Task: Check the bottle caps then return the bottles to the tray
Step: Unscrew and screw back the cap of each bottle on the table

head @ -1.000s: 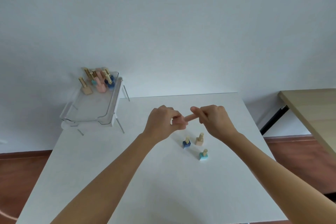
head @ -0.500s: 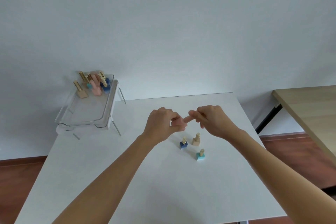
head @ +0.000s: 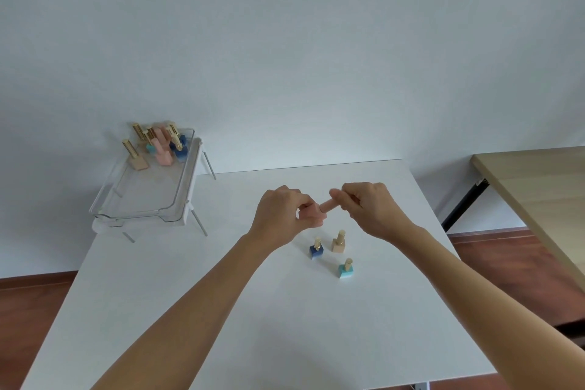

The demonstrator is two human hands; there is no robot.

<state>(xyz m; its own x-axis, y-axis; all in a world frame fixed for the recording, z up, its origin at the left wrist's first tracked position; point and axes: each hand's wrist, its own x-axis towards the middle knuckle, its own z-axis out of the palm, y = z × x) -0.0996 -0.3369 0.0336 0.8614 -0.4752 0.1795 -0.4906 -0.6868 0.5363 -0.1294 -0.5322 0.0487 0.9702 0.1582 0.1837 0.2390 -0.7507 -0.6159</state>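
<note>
The square white table (head: 221, 310) carried everything. At its 10 o'clock corner stood the clear plastic tray on thin white legs (head: 139, 214); several gold-capped bottles in beige, pink, teal and blue (head: 160, 146) were grouped at the tray's far end, and its near half was bare.

My left hand (head: 281, 215) and right hand (head: 370, 207) met above the table, a little toward 1 o'clock from its centre. The left hand was closed around the body of a small pink bottle (head: 311, 214), held tilted with its pink cap (head: 329, 204) pointing toward 2 o'clock. The right hand was closed on the cap's end with its fingertips. I judged this to be the cap-check step: one hand steadying the body, the other testing the cap. Whether the cap was fully tight could not be determined.

Below the hands, toward 6 o'clock, three small square bottles with gold caps stood upright on the table, close together but apart: a dark blue bottle (head: 316, 250), a beige bottle (head: 338, 242) just at its 3 o'clock, and a teal bottle (head: 345, 269) nearest me.

The next move would call for releasing the cap, then carrying the pink bottle toward 10 o'clock and setting it upright in the tray's bare half, clear of the grouped bottles. The three on the table appeared to await the same procedure.
</note>
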